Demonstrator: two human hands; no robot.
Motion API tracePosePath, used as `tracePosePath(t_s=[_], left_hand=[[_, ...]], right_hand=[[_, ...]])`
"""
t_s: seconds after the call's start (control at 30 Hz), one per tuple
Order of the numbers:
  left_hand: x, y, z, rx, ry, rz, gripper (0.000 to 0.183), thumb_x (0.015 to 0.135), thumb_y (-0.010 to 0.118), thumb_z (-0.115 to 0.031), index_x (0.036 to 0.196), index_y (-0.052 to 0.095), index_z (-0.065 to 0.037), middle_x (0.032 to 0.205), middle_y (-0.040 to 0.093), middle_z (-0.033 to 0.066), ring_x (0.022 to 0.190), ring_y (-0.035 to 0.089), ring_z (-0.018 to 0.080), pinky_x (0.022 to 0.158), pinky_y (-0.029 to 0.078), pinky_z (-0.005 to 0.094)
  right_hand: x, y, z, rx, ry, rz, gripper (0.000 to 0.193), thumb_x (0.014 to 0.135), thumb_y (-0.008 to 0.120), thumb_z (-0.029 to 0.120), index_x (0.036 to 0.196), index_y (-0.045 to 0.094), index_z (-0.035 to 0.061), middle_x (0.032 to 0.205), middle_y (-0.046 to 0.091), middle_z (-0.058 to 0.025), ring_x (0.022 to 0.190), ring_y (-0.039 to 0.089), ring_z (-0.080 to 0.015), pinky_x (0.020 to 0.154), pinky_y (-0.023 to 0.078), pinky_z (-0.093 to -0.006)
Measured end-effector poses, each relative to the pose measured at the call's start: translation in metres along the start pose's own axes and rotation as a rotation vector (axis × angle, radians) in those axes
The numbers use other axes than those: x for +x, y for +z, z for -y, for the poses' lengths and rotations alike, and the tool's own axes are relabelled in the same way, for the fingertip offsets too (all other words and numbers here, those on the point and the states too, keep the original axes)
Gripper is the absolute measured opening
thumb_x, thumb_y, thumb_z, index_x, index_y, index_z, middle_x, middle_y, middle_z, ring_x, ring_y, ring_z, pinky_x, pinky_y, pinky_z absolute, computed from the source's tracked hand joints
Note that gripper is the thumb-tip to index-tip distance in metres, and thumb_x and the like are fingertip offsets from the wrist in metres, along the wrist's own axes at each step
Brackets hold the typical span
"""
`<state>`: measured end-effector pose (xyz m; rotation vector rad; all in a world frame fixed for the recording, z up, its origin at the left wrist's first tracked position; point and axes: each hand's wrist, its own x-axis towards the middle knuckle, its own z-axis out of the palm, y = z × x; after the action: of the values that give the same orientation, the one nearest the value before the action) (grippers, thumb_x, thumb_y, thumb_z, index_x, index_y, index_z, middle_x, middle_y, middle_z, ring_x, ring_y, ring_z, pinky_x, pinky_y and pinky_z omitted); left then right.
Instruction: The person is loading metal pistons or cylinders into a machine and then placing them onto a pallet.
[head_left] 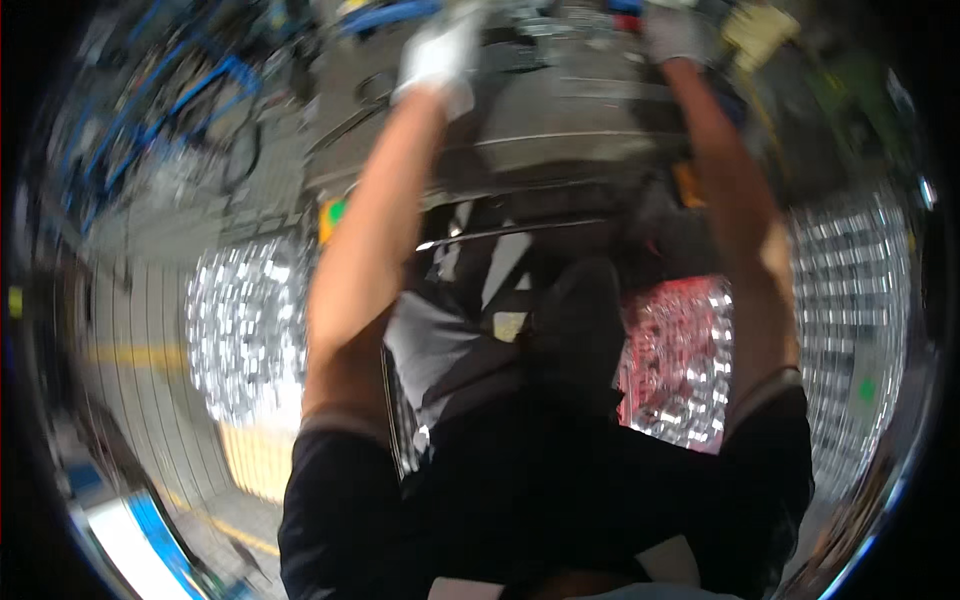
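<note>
Both my arms stretch forward over a dark metal workbench (570, 125). My left hand (440, 50), in a white glove, is at the far left part of the bench, smeared by motion. Close to it lie a blue object (390, 15) and a dark part (515, 55) on the bench top. My right hand (675, 35), in a greyish glove, reaches to the far right, next to a small red and blue thing (627, 15). The top edge of the picture cuts off both hands in part. Their fingers are too blurred to make out, and any held thing is hidden.
Shiny metal parts are heaped left of my legs (250, 330). A red bin (670, 350) of metal pieces stands by my right thigh. Stacked silvery parts (850, 320) rise farther right. Blue frames (200, 90) stand at far left; a yellow object (757, 35) lies beyond my right hand.
</note>
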<state>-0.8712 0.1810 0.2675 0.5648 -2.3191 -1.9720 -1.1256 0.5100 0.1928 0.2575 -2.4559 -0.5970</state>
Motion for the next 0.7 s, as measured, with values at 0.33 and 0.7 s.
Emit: tracePosePath(t_s=[0.33, 0.7], left_hand=[[-0.15, -0.148, 0.18, 0.995, 0.63, -0.235, 0.065, 0.081, 0.064, -0.018, 0.136, 0.032, -0.003, 0.137, 0.034, 0.0233, 0.131, 0.027, 0.0385, 0.105, 0.029, 0.041], [-0.157, -0.145, 0.203, 1.082, 0.643, -0.329, 0.076, 0.076, 0.065, -0.025, 0.137, 0.027, 0.0, 0.14, 0.03, 0.0221, 0.131, 0.025, 0.039, 0.107, 0.017, 0.05]], right_hand=[[-0.266, -0.153, 0.03, 0.776, 0.266, 0.153, 0.039, 0.09, 0.048, 0.028, 0.12, 0.049, 0.0025, 0.125, 0.048, -0.0169, 0.113, 0.048, -0.0346, 0.094, 0.039, -0.0439], [-0.283, -0.135, 0.051, 0.462, 0.129, 0.187, 0.065, 0.089, 0.045, 0.033, 0.138, 0.02, -0.0013, 0.144, 0.02, -0.0192, 0.133, 0.023, -0.0354, 0.109, 0.02, -0.045]])
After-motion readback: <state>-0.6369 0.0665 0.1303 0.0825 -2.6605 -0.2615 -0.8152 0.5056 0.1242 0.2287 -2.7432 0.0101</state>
